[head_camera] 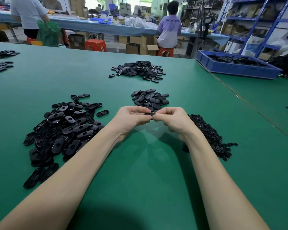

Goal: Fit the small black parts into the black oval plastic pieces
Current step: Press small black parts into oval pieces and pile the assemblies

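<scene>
Head cam: left hand (134,118) & right hand (170,120) meet above green table (148,171), both w/ fingers curled, pinching one black oval piece (148,115) between them. Small part can't be made out in the grip. Oval pile (63,130) near left, small-parts heap (209,136) right, stacked ovals (150,99) just beyond hands, another pile (140,69) farther back.

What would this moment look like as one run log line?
left hand and right hand: both pinch one oval piece | above table | step: fitting small part, unseen
</scene>
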Available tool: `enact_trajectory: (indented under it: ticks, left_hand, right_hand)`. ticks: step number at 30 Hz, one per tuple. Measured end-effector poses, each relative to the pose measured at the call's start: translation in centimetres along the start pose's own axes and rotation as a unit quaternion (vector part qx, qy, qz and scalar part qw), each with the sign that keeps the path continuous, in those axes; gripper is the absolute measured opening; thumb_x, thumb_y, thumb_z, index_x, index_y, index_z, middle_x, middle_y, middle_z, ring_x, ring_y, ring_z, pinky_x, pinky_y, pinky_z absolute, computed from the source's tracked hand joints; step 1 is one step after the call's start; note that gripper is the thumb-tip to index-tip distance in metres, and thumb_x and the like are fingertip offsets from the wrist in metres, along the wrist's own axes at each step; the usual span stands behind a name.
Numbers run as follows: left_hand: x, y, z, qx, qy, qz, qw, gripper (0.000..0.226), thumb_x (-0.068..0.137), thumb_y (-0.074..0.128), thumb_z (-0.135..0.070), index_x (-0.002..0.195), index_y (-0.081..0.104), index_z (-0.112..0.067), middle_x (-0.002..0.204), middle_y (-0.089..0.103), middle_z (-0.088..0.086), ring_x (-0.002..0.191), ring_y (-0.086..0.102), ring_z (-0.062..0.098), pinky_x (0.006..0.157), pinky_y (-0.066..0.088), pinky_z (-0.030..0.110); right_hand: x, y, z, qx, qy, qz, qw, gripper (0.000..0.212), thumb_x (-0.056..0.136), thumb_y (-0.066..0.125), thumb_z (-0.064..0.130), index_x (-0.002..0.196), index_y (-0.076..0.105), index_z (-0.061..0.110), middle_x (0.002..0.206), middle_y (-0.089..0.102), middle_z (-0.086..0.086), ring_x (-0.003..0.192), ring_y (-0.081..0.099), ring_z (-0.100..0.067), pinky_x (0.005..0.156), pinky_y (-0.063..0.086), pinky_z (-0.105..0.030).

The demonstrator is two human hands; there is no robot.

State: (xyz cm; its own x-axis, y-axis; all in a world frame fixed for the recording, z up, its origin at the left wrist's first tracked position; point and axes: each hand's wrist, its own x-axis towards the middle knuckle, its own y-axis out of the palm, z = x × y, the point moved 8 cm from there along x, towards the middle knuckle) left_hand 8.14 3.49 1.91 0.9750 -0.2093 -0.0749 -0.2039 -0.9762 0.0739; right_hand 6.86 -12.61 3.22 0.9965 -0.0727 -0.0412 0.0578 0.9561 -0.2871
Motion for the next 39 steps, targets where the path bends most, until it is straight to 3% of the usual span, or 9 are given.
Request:
enact_trajectory:
  ticks: [3,6,10,12,16,19,24,32,39]
  left_hand:
    - [0.0,0.0,0.1,0.011,0.003,-0.023,1.0,0.015,0.083,0.075,0.005,0.09,0.072,-0.009,0.086,0.076,0.011,0.076,0.071,0.017,0.08,0.059,0.021]
    - [-0.1,0.0,0.3,0.042,0.012,-0.049,0.998,0.015,0.082,0.076,0.002,0.088,0.072,-0.011,0.086,0.076,0.011,0.075,0.07,0.015,0.073,0.055,0.019]
    - [0.2,-0.5,-1.5,0.147,0.088,-0.03,0.985,0.017,0.083,0.078,-0.007,0.094,0.075,-0.019,0.078,0.073,-0.003,0.076,0.068,0.011,0.08,0.052,0.021]
    - [0.6,-0.6,-2.4,0.202,0.109,-0.011,0.973,0.023,0.081,0.079,-0.008,0.098,0.076,-0.023,0.085,0.075,-0.003,0.079,0.071,0.007,0.078,0.053,0.017]
    - [2.5,-0.5,-3.7,0.253,0.136,-0.035,0.957,0.02,0.081,0.08,-0.014,0.097,0.077,-0.026,0.088,0.078,-0.005,0.078,0.072,0.004,0.075,0.054,0.017]
    - [5.6,-0.3,-5.0,0.296,0.162,-0.102,0.936,0.017,0.082,0.078,-0.017,0.099,0.078,-0.022,0.092,0.077,-0.004,0.081,0.071,0.006,0.081,0.053,0.013]
    - [9.8,0.2,-5.3,0.35,0.135,-0.175,0.91,0.016,0.083,0.077,-0.031,0.099,0.076,-0.03,0.115,0.07,0.003,0.107,0.063,0.023,0.094,0.051,0.035]
    - [10.7,0.1,-4.1,0.371,0.128,-0.19,0.9,0.024,0.085,0.075,-0.035,0.108,0.071,-0.032,0.127,0.06,0.003,0.119,0.055,0.021,0.099,0.046,0.035]
    - [6.9,-0.5,-4.5,0.342,0.168,-0.189,0.905,0.019,0.085,0.072,-0.032,0.103,0.068,-0.028,0.115,0.066,0.0,0.11,0.06,0.015,0.095,0.047,0.03]
  right_hand:
    - [0.0,-0.1,0.2,-0.014,-0.012,-0.013,1.0,0.017,0.079,0.08,0.011,0.069,0.068,0.017,0.054,0.059,0.015,0.042,0.046,0.006,0.043,0.032,-0.005]
    - [-0.1,0.2,0.3,-0.042,-0.016,-0.035,0.998,0.016,0.073,0.084,0.018,0.069,0.069,0.017,0.065,0.059,0.005,0.054,0.047,-0.003,0.053,0.037,-0.015]
    - [0.0,0.0,0.0,0.029,0.011,-0.046,0.998,0.012,0.08,0.081,0.016,0.075,0.071,0.02,0.062,0.058,0.008,0.048,0.043,-0.003,0.043,0.031,-0.011]
    - [-0.2,-0.5,-0.4,0.074,0.039,-0.048,0.995,0.006,0.083,0.081,0.021,0.084,0.075,0.022,0.071,0.065,0.006,0.054,0.042,-0.007,0.042,0.03,-0.013]
    - [0.1,-1.2,-1.0,0.104,0.064,-0.052,0.991,0.02,0.086,0.079,0.034,0.103,0.074,0.024,0.091,0.079,0.008,0.062,0.051,-0.011,0.05,0.037,-0.017]
    - [0.5,-1.4,-1.4,0.112,0.07,-0.054,0.99,0.023,0.088,0.076,0.038,0.107,0.073,0.025,0.09,0.079,0.01,0.061,0.055,-0.009,0.052,0.04,-0.018]
    - [0.9,-1.2,-2.4,0.112,0.083,-0.034,0.99,0.018,0.09,0.074,0.037,0.105,0.073,0.025,0.088,0.079,0.01,0.061,0.055,-0.009,0.056,0.041,-0.021]
    - [1.1,-0.2,-2.5,0.108,0.073,-0.022,0.991,0.016,0.09,0.073,0.036,0.103,0.074,0.026,0.087,0.079,0.01,0.057,0.055,-0.007,0.058,0.043,-0.022]
    - [1.0,0.6,-2.2,0.077,0.062,-0.017,0.995,0.011,0.092,0.072,0.034,0.098,0.074,0.025,0.083,0.078,0.011,0.054,0.055,-0.006,0.056,0.042,-0.02]
